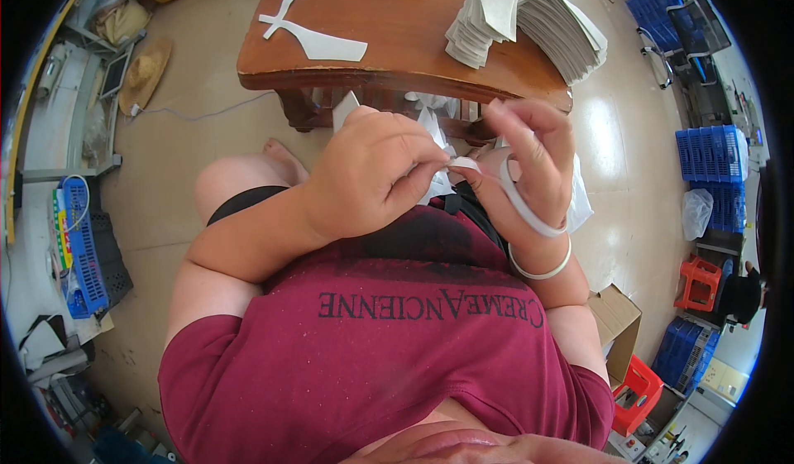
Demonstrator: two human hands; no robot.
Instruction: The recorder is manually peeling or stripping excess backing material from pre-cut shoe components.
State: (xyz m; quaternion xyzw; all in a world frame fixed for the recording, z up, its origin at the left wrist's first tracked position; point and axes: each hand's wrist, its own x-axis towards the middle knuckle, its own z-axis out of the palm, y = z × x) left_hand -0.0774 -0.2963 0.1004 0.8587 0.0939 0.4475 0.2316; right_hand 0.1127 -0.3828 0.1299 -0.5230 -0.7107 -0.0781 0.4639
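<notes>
My left hand (pixel 372 170) is closed in front of my lap, thumb and fingers pinched at the end of a narrow white strip (pixel 465 164). Behind its knuckles a flat white piece (pixel 346 110) sticks up; whether the hand holds it is hidden. My right hand (pixel 533 162) faces it with the fingers apart and raised, slightly blurred. A white ring of tape (pixel 523 203) loops around this hand, and its thumb meets the strip at my left fingertips. Below it, a pale bracelet (pixel 542 274) circles the wrist. White material (pixel 437 184) shows between the hands.
A brown wooden table (pixel 389 17) stands ahead, bearing curved white cut pieces (pixel 322 42) at left and a fanned stack of such pieces (pixel 562 34) at right. An open cardboard box (pixel 614 319) and a red stool (pixel 637 398) are beside me at right. Blue crates (pixel 711 154) stand farther right.
</notes>
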